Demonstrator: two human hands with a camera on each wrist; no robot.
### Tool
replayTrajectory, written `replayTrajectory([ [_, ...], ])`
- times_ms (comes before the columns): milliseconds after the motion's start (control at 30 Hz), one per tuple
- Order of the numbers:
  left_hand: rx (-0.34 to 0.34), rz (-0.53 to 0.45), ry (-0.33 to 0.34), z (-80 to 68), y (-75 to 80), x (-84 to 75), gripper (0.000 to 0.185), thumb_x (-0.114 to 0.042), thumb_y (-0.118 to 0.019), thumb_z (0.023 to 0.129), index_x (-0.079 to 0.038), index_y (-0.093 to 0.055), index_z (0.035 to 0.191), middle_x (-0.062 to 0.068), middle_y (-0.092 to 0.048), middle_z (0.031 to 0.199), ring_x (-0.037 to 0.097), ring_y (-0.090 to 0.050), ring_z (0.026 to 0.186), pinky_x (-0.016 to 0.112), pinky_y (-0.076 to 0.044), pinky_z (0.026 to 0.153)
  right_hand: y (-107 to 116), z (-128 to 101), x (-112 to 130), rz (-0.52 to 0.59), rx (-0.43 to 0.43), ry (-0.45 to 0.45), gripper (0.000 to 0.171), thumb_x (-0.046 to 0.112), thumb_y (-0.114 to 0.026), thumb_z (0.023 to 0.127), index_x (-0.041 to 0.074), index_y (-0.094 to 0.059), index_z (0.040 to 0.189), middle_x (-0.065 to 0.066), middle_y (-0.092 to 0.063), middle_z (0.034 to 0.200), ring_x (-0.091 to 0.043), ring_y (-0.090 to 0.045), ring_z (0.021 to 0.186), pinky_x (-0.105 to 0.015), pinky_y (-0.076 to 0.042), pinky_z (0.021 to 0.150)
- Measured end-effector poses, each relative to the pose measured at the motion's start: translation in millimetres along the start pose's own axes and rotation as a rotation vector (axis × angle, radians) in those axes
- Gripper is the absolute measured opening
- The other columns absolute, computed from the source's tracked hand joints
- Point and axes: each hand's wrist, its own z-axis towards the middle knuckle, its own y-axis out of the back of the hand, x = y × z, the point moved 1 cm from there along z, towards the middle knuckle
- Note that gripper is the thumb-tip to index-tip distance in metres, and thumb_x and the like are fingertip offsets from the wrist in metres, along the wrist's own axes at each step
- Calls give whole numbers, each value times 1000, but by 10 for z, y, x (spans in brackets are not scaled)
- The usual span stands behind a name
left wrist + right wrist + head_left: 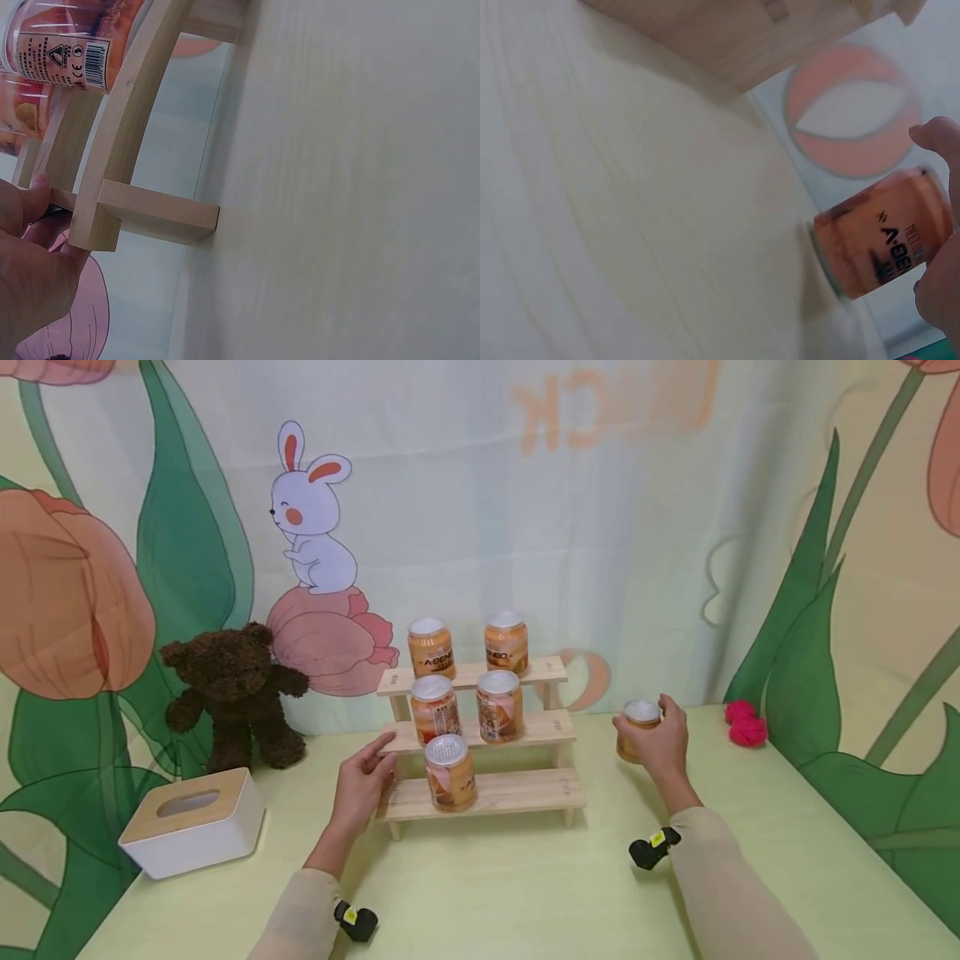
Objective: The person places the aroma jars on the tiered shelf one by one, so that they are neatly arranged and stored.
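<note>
- Nearest the camera, two sleeved forearms reach out over the pale green bench [525, 893], each with a small black wrist camera strapped on.
- The left hand [363, 781] rests against the left end of the wooden step shelf [517, 789], fingers loosely curved; the left wrist view shows fingertips [34, 191] touching the shelf's side frame — whether they grip it or only touch it, I cannot tell.
- The right hand [660, 739] is wrapped round an orange can [637, 727] that stands on the bench just right of the shelf, apart from it. The right wrist view shows the can [885, 232] with its base on the bench and thumb and fingers on either side of it.
- On the shelf's lowest step stands one can [450, 772], left of centre.
- The middle step carries two cans side by side, one on the left [435, 708] and one on the right [499, 705].
- The top step carries two more, a left one [431, 647] and a right one [506, 642].
- To the left, near the bench's front edge, sits a white tissue box [191, 822] with a wooden lid; behind it a brown teddy bear [232, 693] sits against the backdrop.
- Far right, at the back of the bench, lie two pink pom-poms [746, 724].
- Behind everything hangs a curtain [600, 527] printed with a rabbit — and with tulips and leaves.
</note>
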Motion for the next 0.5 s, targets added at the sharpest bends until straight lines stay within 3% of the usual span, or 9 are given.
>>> replayTrajectory([
  [100, -1, -2, -5, 9, 4, -11, 41, -12, -62, 100, -9, -60, 140, 7, -68, 96, 17, -57, 79, 21, -50, 64, -13, 57, -72, 18, 15, -26, 86, 26, -82, 81, -3, -37, 148, -24, -42, 143, -39, -46, 126, -53, -41, 101],
  [300, -7, 1, -15, 9, 5, 4, 39, -11, -62, 99, -10, -62, 139, 18, -67, 100, 13, -55, 74, 20, -48, 62, -43, 133, -166, 8, 9, -48, 69, 27, -80, 84, -3, -50, 138, -23, -54, 131, -37, -53, 117, -51, -45, 97],
  [500, -13, 6, -9, 18, -13, 35, 38, -9, -62, 100, -12, -63, 137, 11, -69, 97, 13, -56, 75, 20, -49, 63, -32, 163, -182, -31, 28, -83, 71, 31, -80, 84, -5, -52, 138, -25, -57, 130, -38, -54, 117, -51, -45, 98],
])
